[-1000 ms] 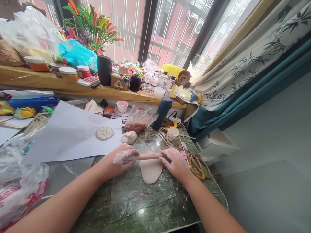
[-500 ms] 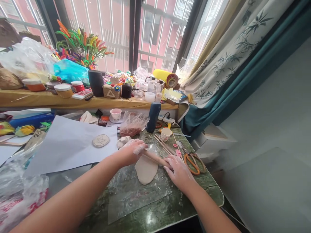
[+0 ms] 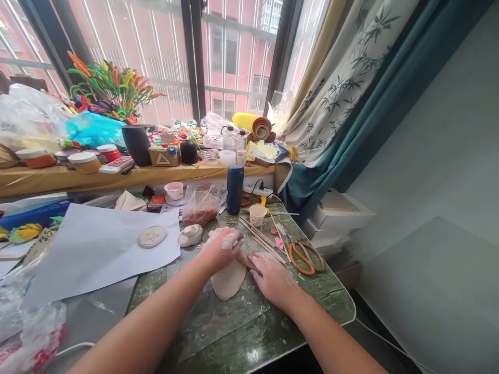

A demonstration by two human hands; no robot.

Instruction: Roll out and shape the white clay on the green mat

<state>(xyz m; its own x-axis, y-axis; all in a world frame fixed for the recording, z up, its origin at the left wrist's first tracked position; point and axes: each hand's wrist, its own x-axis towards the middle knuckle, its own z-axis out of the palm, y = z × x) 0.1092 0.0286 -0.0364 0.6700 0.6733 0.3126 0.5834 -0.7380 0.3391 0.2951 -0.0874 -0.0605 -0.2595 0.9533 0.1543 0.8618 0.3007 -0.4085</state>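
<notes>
A wooden rolling pin (image 3: 246,260) lies across a flat slab of pale clay (image 3: 229,283). My left hand (image 3: 223,246), smeared with white, is closed round the pin's far left end. At its other end my right hand (image 3: 271,272) is closed on it too, so only a short middle length shows. The slab rests on a clear plastic sheet (image 3: 218,332). Just left of my left hand sits a lump of clay (image 3: 191,235). A round clay disc with a star drawn in it (image 3: 152,236) lies on white paper (image 3: 105,259).
Right of my hands are orange-handled scissors (image 3: 302,258), thin wooden sticks (image 3: 260,236) and a paper cup (image 3: 258,214). Behind stand a dark blue cylinder (image 3: 235,189) and a bag of reddish-brown material (image 3: 202,208). The table's right edge (image 3: 354,306) is near my right forearm.
My view has shifted, so the scene sits slightly further left. My left hand has rolled forward over the pin, hiding more of it. Both hands stay on the pin.
</notes>
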